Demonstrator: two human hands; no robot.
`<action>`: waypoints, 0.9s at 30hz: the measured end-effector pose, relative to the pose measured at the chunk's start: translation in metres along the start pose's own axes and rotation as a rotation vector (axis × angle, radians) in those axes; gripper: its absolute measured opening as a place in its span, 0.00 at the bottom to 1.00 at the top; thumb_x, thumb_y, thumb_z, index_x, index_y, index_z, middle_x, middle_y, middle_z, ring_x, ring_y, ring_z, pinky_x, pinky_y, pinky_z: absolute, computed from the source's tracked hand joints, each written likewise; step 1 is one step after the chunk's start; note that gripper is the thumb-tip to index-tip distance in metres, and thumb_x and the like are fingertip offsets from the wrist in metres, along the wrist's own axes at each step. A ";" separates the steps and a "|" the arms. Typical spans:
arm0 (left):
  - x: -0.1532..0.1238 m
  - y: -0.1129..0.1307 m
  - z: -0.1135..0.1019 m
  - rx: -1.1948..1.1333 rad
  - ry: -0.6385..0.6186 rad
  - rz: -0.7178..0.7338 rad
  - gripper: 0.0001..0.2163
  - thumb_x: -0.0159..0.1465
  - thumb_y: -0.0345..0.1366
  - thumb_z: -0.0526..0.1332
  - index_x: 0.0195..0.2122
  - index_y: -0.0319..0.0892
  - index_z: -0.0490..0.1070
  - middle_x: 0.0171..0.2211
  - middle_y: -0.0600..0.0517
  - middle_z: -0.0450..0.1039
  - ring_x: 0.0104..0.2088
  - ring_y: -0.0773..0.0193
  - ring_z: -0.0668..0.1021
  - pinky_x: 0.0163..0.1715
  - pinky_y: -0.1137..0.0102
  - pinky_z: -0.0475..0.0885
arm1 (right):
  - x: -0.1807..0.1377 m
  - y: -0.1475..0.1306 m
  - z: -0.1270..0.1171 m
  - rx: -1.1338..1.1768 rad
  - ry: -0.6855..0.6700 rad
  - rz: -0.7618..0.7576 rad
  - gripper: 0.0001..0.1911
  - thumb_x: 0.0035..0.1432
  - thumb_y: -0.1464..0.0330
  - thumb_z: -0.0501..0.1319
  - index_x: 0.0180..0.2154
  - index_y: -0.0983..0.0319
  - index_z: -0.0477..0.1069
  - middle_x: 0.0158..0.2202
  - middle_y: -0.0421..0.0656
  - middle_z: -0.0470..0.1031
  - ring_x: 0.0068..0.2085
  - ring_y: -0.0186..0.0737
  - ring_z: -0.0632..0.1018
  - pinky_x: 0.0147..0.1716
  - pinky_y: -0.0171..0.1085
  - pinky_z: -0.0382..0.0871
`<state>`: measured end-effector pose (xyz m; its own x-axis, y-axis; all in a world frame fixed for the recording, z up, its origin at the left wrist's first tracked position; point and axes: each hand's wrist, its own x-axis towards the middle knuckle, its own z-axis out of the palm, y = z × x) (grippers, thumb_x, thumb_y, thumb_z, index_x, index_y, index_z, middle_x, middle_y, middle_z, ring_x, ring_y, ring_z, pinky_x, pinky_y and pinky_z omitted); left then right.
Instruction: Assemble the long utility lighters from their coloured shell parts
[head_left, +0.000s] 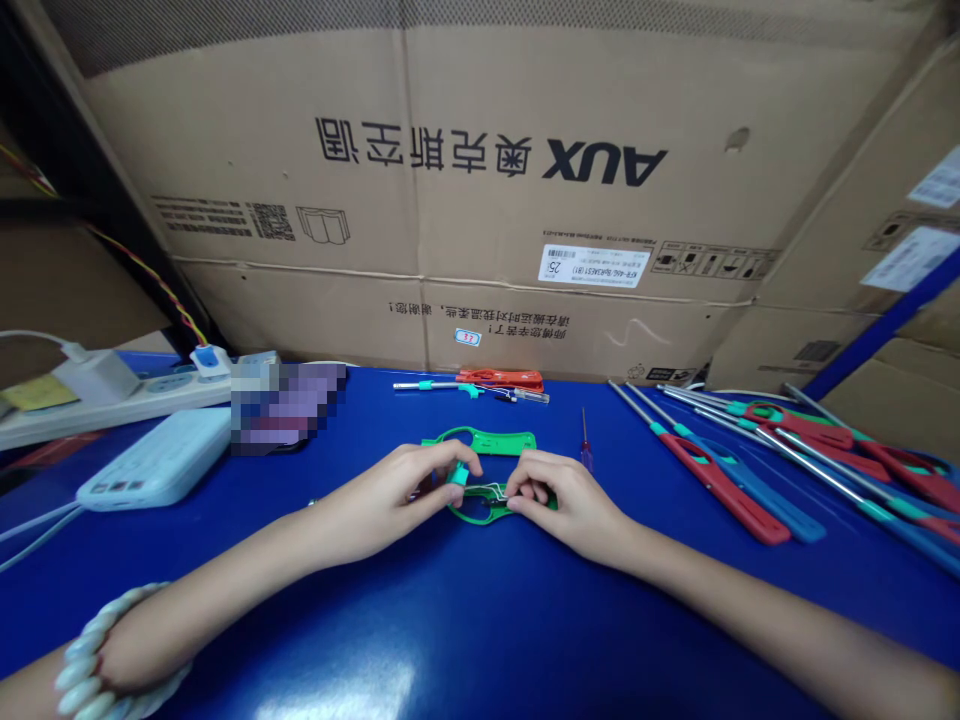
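Observation:
The open half of a green lighter handle (480,519) lies on the blue table between my hands, its hollow side up. Thin pale wires (487,488) and a small dark part show inside it. My left hand (420,485) pinches a small turquoise trigger piece (459,474) over the handle's looped end. With closed fingertips, my right hand (559,490) grips the wires at the other end and covers part of the shell. Just behind, the matching green handle half (501,443) rests on the table.
A purple-handled screwdriver (586,455) lies right of the shells. Behind are an orange lighter handle (501,380) and a metal tube (427,386). Several red and blue long lighters (724,485) lie right. A power bank (161,460) and power strip (165,392) are left; a cardboard box (465,200) stands behind.

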<state>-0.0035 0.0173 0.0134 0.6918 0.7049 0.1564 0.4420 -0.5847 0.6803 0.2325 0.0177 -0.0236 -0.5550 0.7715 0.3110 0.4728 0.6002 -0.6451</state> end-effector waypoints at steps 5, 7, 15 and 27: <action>0.001 -0.002 -0.001 -0.068 0.028 0.015 0.08 0.68 0.34 0.54 0.48 0.42 0.61 0.32 0.54 0.75 0.32 0.66 0.76 0.33 0.73 0.68 | 0.001 0.001 0.000 -0.004 0.003 -0.010 0.05 0.56 0.77 0.61 0.30 0.62 0.70 0.27 0.36 0.65 0.27 0.31 0.66 0.27 0.31 0.59; 0.001 -0.003 -0.001 0.002 0.053 0.033 0.07 0.67 0.34 0.56 0.46 0.42 0.64 0.31 0.54 0.74 0.31 0.66 0.75 0.32 0.73 0.68 | 0.001 0.001 0.000 -0.002 0.001 -0.012 0.05 0.56 0.76 0.61 0.30 0.62 0.70 0.26 0.36 0.65 0.27 0.31 0.66 0.27 0.31 0.59; 0.004 -0.007 0.008 0.518 0.019 0.290 0.11 0.69 0.29 0.50 0.44 0.41 0.72 0.38 0.49 0.68 0.32 0.65 0.74 0.32 0.72 0.69 | 0.000 0.001 0.000 -0.004 0.002 -0.007 0.04 0.57 0.75 0.60 0.30 0.61 0.70 0.27 0.36 0.66 0.27 0.32 0.67 0.28 0.31 0.59; 0.008 -0.009 0.012 0.692 -0.051 0.359 0.13 0.70 0.27 0.48 0.52 0.42 0.64 0.41 0.47 0.71 0.39 0.58 0.75 0.38 0.65 0.71 | 0.001 0.000 -0.001 -0.017 -0.004 0.005 0.05 0.57 0.76 0.59 0.30 0.61 0.69 0.27 0.37 0.65 0.28 0.32 0.67 0.28 0.32 0.59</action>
<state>0.0050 0.0230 0.0002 0.8779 0.4154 0.2384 0.4299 -0.9028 -0.0098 0.2323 0.0182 -0.0227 -0.5552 0.7739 0.3046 0.4871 0.5994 -0.6352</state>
